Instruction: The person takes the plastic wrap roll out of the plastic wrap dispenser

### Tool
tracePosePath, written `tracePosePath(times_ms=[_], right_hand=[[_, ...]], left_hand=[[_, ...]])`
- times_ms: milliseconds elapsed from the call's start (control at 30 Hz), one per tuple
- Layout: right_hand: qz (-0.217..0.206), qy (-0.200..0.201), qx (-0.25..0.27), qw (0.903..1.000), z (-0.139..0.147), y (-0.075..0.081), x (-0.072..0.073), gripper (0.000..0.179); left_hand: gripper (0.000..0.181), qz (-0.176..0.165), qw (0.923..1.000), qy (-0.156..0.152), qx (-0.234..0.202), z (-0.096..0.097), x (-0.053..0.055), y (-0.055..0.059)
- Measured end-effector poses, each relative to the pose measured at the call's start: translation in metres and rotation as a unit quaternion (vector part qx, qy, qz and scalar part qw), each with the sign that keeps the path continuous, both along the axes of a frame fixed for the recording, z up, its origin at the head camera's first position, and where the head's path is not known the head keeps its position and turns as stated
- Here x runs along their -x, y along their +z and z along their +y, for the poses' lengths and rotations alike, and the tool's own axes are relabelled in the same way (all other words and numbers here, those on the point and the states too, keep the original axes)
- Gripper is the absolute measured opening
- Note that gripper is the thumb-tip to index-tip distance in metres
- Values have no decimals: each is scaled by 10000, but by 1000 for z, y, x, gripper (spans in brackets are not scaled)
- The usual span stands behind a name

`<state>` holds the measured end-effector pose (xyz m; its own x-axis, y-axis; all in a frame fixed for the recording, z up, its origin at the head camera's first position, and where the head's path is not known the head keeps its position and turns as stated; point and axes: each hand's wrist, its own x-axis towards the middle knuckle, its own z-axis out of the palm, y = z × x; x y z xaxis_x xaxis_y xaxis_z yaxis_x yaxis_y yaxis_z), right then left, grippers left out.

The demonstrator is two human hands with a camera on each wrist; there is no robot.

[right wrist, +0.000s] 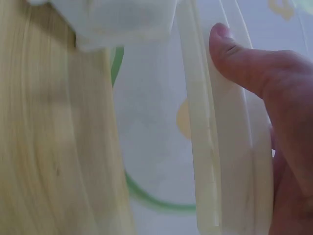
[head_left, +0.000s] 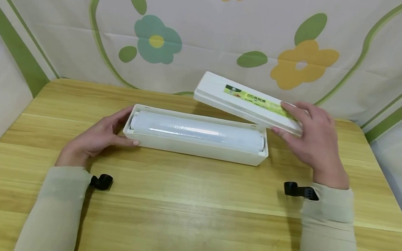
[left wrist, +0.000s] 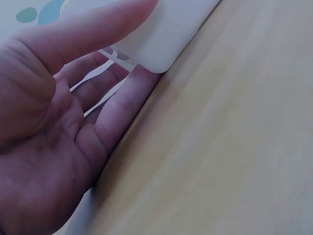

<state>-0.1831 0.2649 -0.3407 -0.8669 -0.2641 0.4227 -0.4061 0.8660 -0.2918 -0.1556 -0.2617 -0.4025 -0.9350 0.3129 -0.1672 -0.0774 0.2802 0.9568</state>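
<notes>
A long white cling film box (head_left: 194, 148) lies lidless on the table, with a roll of clear cling film (head_left: 200, 130) inside. My left hand (head_left: 97, 136) holds its left end, the thumb along the front wall and the fingers behind. In the left wrist view the box's end (left wrist: 164, 41) sits between thumb and fingers. My right hand (head_left: 315, 135) grips the right end of the white lid (head_left: 214, 88), which carries a yellow-green label (head_left: 244, 95). The lid is raised and tilted above the box's back right. In the right wrist view my thumb presses the lid's side (right wrist: 230, 127).
The wood-grain table (head_left: 188, 218) extends in front of the box and to both sides. Behind it hangs a white cloth (head_left: 206, 36) with flowers and green borders. A black wrist camera (head_left: 102, 182) is on the left sleeve, another black camera (head_left: 297, 190) on the right.
</notes>
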Motion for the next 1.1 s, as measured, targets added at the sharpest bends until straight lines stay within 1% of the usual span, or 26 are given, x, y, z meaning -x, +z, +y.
tracePosePath(times_ms=[133, 300, 467, 700, 800, 900, 1100], right_hand=[[-310, -259, -8, 9992, 16, -6, 3, 68], [-464, -412, -134, 9980, 32, -15, 6, 67], [-616, -317, -197, 9974, 42, -24, 7, 66], [-1264, -177, -120, 9917, 47, -33, 6, 59], [-1449, -151, -5, 9893, 49, -37, 6, 57], [-1480, -100, 116, 9889, 51, -41, 6, 55], [-1342, 12, 200, 9907, 53, -46, 7, 57]], left_hand=[[102, 58, 10000, -42, -52, 0, 1, -2], [103, 91, 9999, -80, -54, -1, 0, -2], [104, 155, 9997, -187, -66, -2, 0, -3], [104, 95, 9997, -178, -100, -1, 0, -3], [105, 88, 9997, -204, -106, 0, 0, -3], [105, 117, 9996, -232, -109, 0, 1, -3], [104, 113, 9997, -199, -63, -1, 1, -2]])
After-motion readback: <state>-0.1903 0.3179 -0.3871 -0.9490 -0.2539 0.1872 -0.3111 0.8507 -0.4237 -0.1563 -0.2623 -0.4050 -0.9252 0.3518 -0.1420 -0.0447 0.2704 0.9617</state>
